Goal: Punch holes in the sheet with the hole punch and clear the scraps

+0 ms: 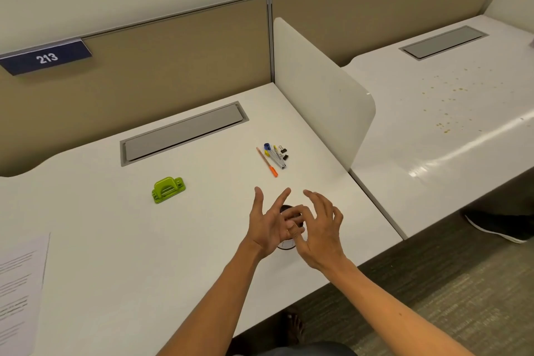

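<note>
My left hand [268, 225] and right hand [319, 228] hover, fingers spread, over a dark cup [290, 212] near the desk's [95, 240] right edge; hole punch [168, 189] sits mid-desk; sheet [20, 283] overhangs the left edge.

Lime green hole punch [168, 189] sitting flat on white desk, left of center, printed white sheet [20, 286] lying flat at desk's left edge, well apart from punch

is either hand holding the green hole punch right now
No, the green hole punch sits alone on the desk, apart from both hands.
</note>
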The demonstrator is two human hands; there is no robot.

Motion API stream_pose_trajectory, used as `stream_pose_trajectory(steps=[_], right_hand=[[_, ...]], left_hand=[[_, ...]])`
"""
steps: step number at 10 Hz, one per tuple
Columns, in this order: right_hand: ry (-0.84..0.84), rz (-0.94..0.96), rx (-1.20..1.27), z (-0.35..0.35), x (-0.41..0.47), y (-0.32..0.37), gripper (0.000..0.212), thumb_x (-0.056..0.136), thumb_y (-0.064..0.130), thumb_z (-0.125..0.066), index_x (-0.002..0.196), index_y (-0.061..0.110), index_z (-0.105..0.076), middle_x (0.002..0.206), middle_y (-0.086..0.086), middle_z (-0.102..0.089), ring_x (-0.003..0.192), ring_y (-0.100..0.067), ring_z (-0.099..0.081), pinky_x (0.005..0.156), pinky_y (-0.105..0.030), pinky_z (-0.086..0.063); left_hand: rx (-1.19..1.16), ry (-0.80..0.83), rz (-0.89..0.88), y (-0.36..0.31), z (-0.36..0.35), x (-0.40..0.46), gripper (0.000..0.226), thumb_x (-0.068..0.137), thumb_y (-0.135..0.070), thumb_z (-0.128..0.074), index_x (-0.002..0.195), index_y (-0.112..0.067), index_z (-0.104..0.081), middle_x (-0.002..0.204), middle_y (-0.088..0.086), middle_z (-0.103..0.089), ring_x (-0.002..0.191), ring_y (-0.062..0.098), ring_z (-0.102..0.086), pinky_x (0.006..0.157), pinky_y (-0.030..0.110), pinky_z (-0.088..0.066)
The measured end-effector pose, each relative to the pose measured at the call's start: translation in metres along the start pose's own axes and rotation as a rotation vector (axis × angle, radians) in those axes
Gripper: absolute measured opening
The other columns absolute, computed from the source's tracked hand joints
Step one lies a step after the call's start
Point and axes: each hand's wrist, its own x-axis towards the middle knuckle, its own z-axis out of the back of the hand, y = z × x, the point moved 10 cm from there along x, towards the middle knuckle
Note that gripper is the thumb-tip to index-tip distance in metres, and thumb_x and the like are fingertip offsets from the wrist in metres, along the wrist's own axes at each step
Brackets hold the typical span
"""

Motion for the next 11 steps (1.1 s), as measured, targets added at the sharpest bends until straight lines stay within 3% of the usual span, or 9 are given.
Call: stream_pose_trajectory(steps=[1, 3, 5, 6, 7, 8, 9, 10, 11], right_hand=[[0.068, 0.095, 0.025, -0.009, 0.003, 0.011, 0.040, 0.094, 0.056, -0.038, 0.115, 0.032, -0.062, 0.156, 0.000, -0.034, 0.145, -0.019, -0.022, 0.111, -0.045, -0.022], [0.106, 0.050, -0.010, -0.011, 0.015, 0.008, 0.060, 0.093, 0.067, -0.021, 0.121, 0.032, -0.062, 0.158, 0.000, -0.029, 0.146, -0.020, -0.018, 0.110, -0.046, -0.018], [0.187, 0.156, -0.008, -0.013, 0.020, 0.016, 0.059, 0.094, 0.065, -0.021, 0.107, 0.033, -0.068, 0.139, 0.008, -0.051, 0.138, -0.015, -0.031, 0.106, -0.046, -0.023], [0.174, 0.085, -0.035, -0.015, 0.022, 0.001, 0.062, 0.095, 0.064, -0.018, 0.107, 0.031, -0.069, 0.131, 0.005, -0.058, 0.131, -0.017, -0.041, 0.103, -0.044, -0.023], [0.142, 0.031, -0.004, -0.011, 0.026, -0.007, 0.063, 0.095, 0.063, -0.019, 0.113, 0.027, -0.068, 0.126, 0.006, -0.063, 0.122, -0.014, -0.050, 0.101, -0.041, -0.030], [0.152, 0.031, 0.019, -0.012, 0.030, -0.004, 0.052, 0.094, 0.052, -0.032, 0.119, 0.022, -0.065, 0.123, 0.005, -0.065, 0.116, -0.017, -0.056, 0.096, -0.040, -0.041], [0.169, 0.048, -0.031, -0.019, 0.033, -0.005, 0.058, 0.095, 0.057, -0.029, 0.123, 0.019, -0.062, 0.129, -0.001, -0.064, 0.120, -0.021, -0.056, 0.098, -0.040, -0.044], [0.214, 0.041, -0.115, -0.031, 0.032, -0.001, 0.067, 0.094, 0.061, -0.026, 0.131, 0.016, -0.058, 0.141, -0.006, -0.056, 0.132, -0.025, -0.048, 0.105, -0.043, -0.041], [0.289, 0.061, -0.159, -0.045, 0.033, 0.005, 0.071, 0.094, 0.064, -0.024, 0.137, 0.014, -0.053, 0.148, -0.009, -0.048, 0.139, -0.026, -0.041, 0.111, -0.043, -0.035]], left_hand=[[-0.006, 0.001, 0.040, 0.000, 0.000, 0.000, 0.103, 0.066, -0.091, -0.031, 0.151, -0.032, -0.033, 0.146, 0.023, -0.048, 0.132, 0.039, -0.050, 0.112, 0.057, -0.036], [-0.137, 0.034, 0.066, -0.004, -0.003, -0.005, 0.106, 0.067, -0.092, -0.037, 0.153, -0.030, -0.026, 0.154, 0.021, -0.036, 0.131, 0.041, -0.051, 0.109, 0.061, -0.038], [-0.237, 0.047, 0.107, -0.002, -0.003, -0.007, 0.115, 0.062, -0.091, -0.049, 0.152, -0.020, -0.032, 0.149, 0.019, -0.042, 0.128, 0.043, -0.053, 0.100, 0.060, -0.046], [-0.272, 0.048, 0.108, 0.001, -0.003, -0.009, 0.114, 0.064, -0.089, -0.048, 0.148, -0.014, -0.035, 0.134, 0.020, -0.055, 0.121, 0.046, -0.057, 0.104, 0.062, -0.041], [-0.262, 0.029, 0.113, 0.001, 0.002, -0.011, 0.109, 0.069, -0.087, -0.049, 0.143, -0.007, -0.041, 0.137, 0.027, -0.054, 0.126, 0.048, -0.052, 0.113, 0.062, -0.031], [-0.140, -0.100, 0.011, -0.011, 0.017, -0.015, 0.085, 0.087, -0.073, -0.044, 0.133, -0.002, -0.050, 0.130, 0.027, -0.060, 0.119, 0.044, -0.060, 0.106, 0.058, -0.042], [0.134, -0.344, -0.192, -0.038, 0.039, -0.026, 0.046, 0.099, -0.045, -0.049, 0.118, -0.005, -0.059, 0.114, 0.020, -0.071, 0.103, 0.033, -0.070, 0.090, 0.049, -0.057], [0.465, -0.543, -0.372, -0.062, 0.057, -0.049, 0.019, 0.097, -0.026, -0.057, 0.105, -0.012, -0.065, 0.103, 0.008, -0.073, 0.101, 0.026, -0.070, 0.080, 0.040, -0.058], [0.871, -0.575, -0.437, -0.073, 0.063, -0.063, 0.020, 0.092, -0.028, -0.064, 0.109, -0.017, -0.065, 0.109, -0.003, -0.070, 0.108, 0.017, -0.064, 0.087, 0.029, -0.053]])
